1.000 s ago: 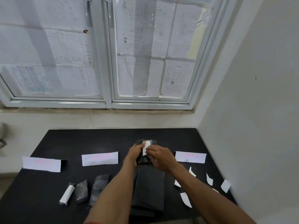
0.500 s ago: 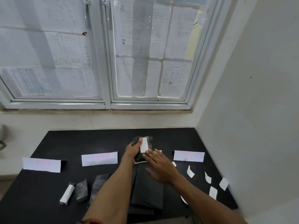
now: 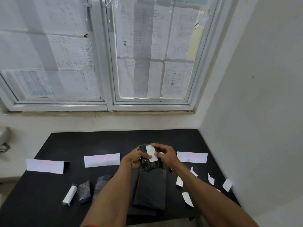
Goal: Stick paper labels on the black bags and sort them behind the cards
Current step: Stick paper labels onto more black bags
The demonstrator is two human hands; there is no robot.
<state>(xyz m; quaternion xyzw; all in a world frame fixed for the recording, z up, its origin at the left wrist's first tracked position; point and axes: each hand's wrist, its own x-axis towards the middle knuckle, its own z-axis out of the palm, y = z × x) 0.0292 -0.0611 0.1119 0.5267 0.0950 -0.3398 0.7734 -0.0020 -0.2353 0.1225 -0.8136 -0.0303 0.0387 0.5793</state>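
Observation:
My left hand (image 3: 133,158) grips a small black bag (image 3: 151,164) held just above the black table (image 3: 98,141), near its middle. A white paper label (image 3: 151,153) lies on the bag's front. My right hand (image 3: 165,154) has its fingers curled over the label, the thumb pressing its right edge. Three white cards with pink writing stand in a row: left card (image 3: 45,165), middle card (image 3: 102,160), right card (image 3: 192,157). Two more black bags (image 3: 84,191) (image 3: 101,182) lie at the front left.
A white roll (image 3: 69,194) lies beside the front-left bags. A stack of flat black bags (image 3: 150,190) sits below my hands. Several loose paper labels (image 3: 186,198) are scattered at the front right. A wall stands close on the right, a papered window behind.
My right hand came back from the table onto the bag and now presses the label. The bag sits slightly lower and nearer than half a second ago.

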